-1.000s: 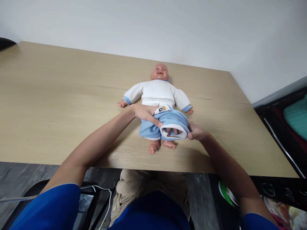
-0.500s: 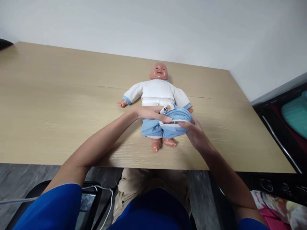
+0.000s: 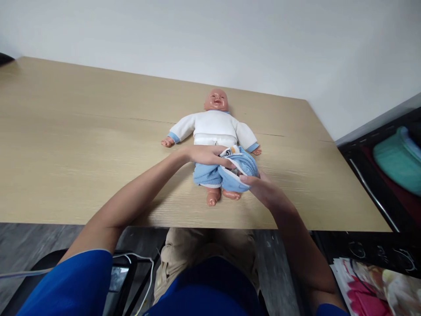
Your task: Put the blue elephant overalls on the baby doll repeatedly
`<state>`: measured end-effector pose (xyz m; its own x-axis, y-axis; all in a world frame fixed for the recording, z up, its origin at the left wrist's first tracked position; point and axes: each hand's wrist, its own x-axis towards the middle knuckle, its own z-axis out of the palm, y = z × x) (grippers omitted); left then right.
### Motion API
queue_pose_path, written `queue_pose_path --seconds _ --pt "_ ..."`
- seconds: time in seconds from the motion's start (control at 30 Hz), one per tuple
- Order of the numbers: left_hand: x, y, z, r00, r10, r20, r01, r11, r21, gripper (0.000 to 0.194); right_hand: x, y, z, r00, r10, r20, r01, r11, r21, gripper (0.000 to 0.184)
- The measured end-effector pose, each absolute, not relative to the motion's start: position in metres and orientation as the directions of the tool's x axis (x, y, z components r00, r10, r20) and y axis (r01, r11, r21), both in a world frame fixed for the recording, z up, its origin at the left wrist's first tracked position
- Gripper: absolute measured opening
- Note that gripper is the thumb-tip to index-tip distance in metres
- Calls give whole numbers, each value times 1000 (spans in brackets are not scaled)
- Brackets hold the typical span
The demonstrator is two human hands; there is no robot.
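Observation:
A baby doll (image 3: 215, 120) lies on its back on the table, head away from me, in a white top with blue cuffs and blue trousers (image 3: 206, 175). Over its legs I hold a rounded light-blue cloth cap (image 3: 248, 163) with white trim and a printed label. My left hand (image 3: 208, 156) grips its left side, thumb at the white edge and fingers partly hidden behind the cloth. On the other side my right hand (image 3: 259, 184) pinches the lower edge, its thumb in front and the other fingers mostly hidden. The cap's opening gapes between my thumbs.
The wooden table (image 3: 98, 131) runs back to a white wall. At the right, a teal container (image 3: 399, 158) sits on a black rack, with pink and patterned cloth (image 3: 368, 289) lower down. A white cable (image 3: 149, 281) hangs below the table's front edge at the left.
My right hand has moved slightly down and left along the cap's edge, and the opening gapes wider. The left hand stays nearly in place. The view has shifted a little.

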<state>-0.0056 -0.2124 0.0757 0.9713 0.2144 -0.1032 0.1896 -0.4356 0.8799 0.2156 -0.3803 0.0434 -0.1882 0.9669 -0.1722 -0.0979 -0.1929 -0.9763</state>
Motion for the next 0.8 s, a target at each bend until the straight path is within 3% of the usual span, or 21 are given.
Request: queue_pose_path --seconds 0.13,0.27,0.4,0.53,0.63,0.7,0.8 --pt "-2 -213 71 979 174 -105 180 -509 841 43 218 -381 40 -35 990 -139 194 -130 -972 45" --pt "2 -215 69 977 189 -101 190 -540 820 41 208 -389 37 216 973 87 377 -1 -926 35" --pt "3 -226 69 972 216 -89 200 -576 792 36 173 -420 29 271 954 128 383 15 -924 45" --pt "1 -240 69 934 297 -198 352 -673 651 39 141 -453 9 337 936 97 351 -29 -936 51" --pt "-2 -247 65 905 351 -242 424 -683 595 46 140 -464 -9 421 892 167 513 -82 -855 28" --pt "-3 -249 60 901 360 -243 432 -685 586 57 147 -467 -18 448 845 293 655 -87 -750 14" --pt "-3 -251 55 893 385 -231 445 -693 567 67 153 -468 -29 434 781 449 743 -28 -669 13"
